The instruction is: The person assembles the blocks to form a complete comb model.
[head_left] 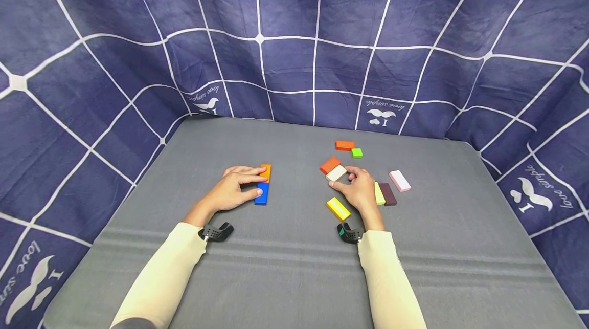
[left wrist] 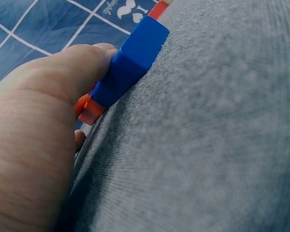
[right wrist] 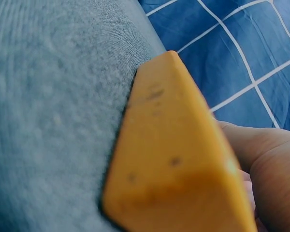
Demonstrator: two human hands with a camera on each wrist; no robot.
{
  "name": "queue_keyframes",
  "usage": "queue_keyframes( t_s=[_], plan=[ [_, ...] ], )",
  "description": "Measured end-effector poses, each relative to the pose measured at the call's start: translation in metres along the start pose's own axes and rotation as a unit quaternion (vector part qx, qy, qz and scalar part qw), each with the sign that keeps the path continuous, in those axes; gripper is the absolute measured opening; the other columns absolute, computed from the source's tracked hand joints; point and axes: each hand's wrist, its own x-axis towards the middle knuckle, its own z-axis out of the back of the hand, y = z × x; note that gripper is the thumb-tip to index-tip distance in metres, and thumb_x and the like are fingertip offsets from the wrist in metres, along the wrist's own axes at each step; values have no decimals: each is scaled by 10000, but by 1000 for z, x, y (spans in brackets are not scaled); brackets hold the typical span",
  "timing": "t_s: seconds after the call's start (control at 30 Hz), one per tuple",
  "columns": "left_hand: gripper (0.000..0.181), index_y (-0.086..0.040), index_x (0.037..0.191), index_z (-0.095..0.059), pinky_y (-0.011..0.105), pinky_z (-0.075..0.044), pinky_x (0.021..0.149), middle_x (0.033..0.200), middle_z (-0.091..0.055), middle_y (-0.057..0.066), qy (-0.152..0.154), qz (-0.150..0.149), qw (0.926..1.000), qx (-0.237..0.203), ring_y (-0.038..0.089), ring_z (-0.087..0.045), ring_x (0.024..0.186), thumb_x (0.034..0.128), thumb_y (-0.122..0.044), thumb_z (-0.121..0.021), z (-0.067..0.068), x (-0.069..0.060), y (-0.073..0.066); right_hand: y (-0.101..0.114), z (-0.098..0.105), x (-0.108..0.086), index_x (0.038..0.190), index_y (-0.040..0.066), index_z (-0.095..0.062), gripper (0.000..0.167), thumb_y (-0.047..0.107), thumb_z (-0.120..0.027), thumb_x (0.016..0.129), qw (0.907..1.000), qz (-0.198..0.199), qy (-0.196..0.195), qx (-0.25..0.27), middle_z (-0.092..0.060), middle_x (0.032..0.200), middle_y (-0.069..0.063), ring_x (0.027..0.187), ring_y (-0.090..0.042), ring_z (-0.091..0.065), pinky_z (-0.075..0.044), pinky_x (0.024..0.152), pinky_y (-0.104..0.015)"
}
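On the left, an orange block (head_left: 266, 171) lies end to end with a blue block (head_left: 261, 197). My left hand (head_left: 234, 188) rests on them, fairly straight fingers over the orange block and thumb against the blue one. The left wrist view shows that thumb touching the blue block (left wrist: 137, 46). My right hand (head_left: 359, 188) pinches a white block (head_left: 336, 173) between thumb and index finger. That block lies along a red-orange block (head_left: 330, 165). In the right wrist view a yellow block (right wrist: 154, 140) covers most of the hand, and the white block is hidden.
Nearer me lies the yellow block (head_left: 338, 209). Right of my right hand are a pale yellow block (head_left: 379, 194), a dark brown block (head_left: 388, 194) and a pink block (head_left: 400, 181). Farther back sit another red-orange block (head_left: 345, 145) and a small green block (head_left: 356, 153). A blue curtain (head_left: 294, 63) borders the grey table.
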Motion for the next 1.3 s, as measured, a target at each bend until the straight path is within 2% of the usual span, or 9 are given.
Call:
queue_keyframes(
  t_s=[0.47,0.73,0.9,1.13,1.3],
  plan=[
    [422,-282,1304,-689,522,-218,1136,1483,-554,-80,-51,-37,10000,42,222,-480,1348,897,-377,-749,0,1,1,-1,3,-2,1228,44,-683,624,351,-897,728,9993,251,-43,274,-561,908,-83,774,-202,-471,-373,688,-300],
    [431,-267,1320,-679,515,-231,1130,1480,-558,-74,-74,-111,9998,127,219,-492,1340,910,-384,-735,-1,5,1,-1,11,0,1236,127,-682,597,408,-875,746,9974,-41,232,679,-536,937,-41,772,-168,-450,-371,673,-265],
    [427,-287,1320,-677,499,-228,1141,1484,-547,-105,15,-17,9999,158,208,-484,1344,912,-401,-728,1,8,-2,2,19,-1,1233,161,-677,573,400,-876,752,9937,-132,307,1071,-504,945,-21,771,-158,-430,-356,643,-240],
    [427,-296,1321,-675,500,-214,1154,1487,-541,-115,30,84,9998,163,203,-475,1350,911,-403,-728,0,6,-2,12,25,0,1223,172,-688,559,363,-894,740,9898,347,264,1359,-487,929,-60,699,-135,-372,-301,579,-230],
    [427,-289,1317,-679,510,-212,1153,1480,-550,-105,-13,114,9999,109,217,-476,1346,908,-400,-731,-2,2,-2,27,25,-1,1208,183,-694,553,360,-905,728,9865,742,346,1416,-475,911,-59,687,-122,-377,-315,581,-232]
  ],
)
